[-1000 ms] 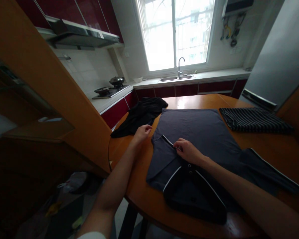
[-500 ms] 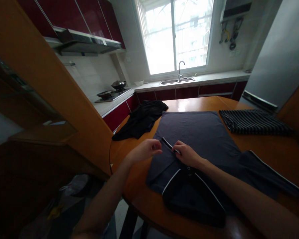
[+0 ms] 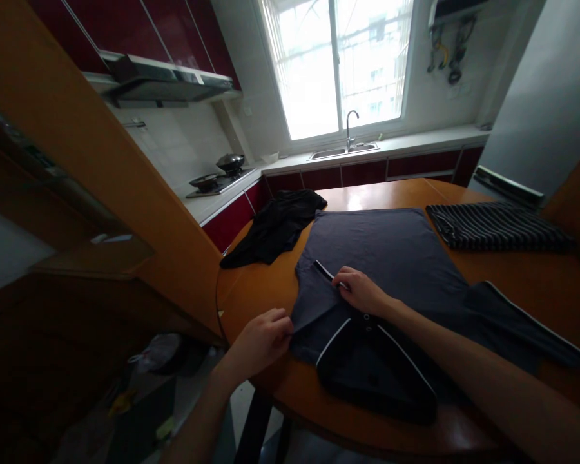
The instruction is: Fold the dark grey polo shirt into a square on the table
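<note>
A dark grey polo shirt (image 3: 386, 251) with white piping lies flat on the round wooden table (image 3: 536, 283), collar toward me. Its left sleeve is folded inward across the body. My right hand (image 3: 362, 290) rests on the folded sleeve, fingers curled and pinching the piped cuff. My left hand (image 3: 263, 338) is at the shirt's near left shoulder edge, fingers closed on the fabric there. The other sleeve (image 3: 526, 322) lies spread out to the right.
A crumpled black garment (image 3: 275, 225) lies at the table's far left. A folded striped garment (image 3: 497, 225) sits at the far right. Beyond are a kitchen counter with sink (image 3: 343, 151), a stove (image 3: 217, 177), and a wooden partition (image 3: 101, 161) on the left.
My left hand moved from the far left edge of the shirt, past the folded cuff, down to the near shoulder edge and closed on it. My right hand stayed on the cuff.
</note>
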The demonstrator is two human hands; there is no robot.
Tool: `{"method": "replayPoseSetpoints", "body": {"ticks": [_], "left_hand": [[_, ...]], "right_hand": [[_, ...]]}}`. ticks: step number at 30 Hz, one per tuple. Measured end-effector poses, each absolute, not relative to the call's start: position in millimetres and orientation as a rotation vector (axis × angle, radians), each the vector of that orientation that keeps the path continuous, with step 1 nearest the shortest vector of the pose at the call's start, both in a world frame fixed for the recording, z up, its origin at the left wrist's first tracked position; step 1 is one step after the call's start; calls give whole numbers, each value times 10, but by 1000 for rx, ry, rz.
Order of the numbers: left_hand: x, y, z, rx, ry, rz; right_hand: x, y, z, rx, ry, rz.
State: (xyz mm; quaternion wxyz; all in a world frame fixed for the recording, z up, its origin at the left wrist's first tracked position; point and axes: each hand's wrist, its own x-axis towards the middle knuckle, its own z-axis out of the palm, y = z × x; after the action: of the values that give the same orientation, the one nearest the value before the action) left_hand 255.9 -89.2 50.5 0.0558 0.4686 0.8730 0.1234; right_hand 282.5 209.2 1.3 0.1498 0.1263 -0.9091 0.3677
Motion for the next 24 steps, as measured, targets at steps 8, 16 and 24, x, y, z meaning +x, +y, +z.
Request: {"method": "replayPoseSetpoints", "body": {"ticks": [8, 16, 24], "left_hand": [[2629, -1067, 529, 1365, 2638, 342], [2390, -838, 462, 1335, 2803, 836], [2468, -747, 35, 1446, 2712, 176]], "right_hand": [[2802, 2049, -29, 490, -2571, 1153], [2810, 2053, -30, 453, -2637, 1086], [2811, 2051, -34, 473, -2594, 1069]]}}
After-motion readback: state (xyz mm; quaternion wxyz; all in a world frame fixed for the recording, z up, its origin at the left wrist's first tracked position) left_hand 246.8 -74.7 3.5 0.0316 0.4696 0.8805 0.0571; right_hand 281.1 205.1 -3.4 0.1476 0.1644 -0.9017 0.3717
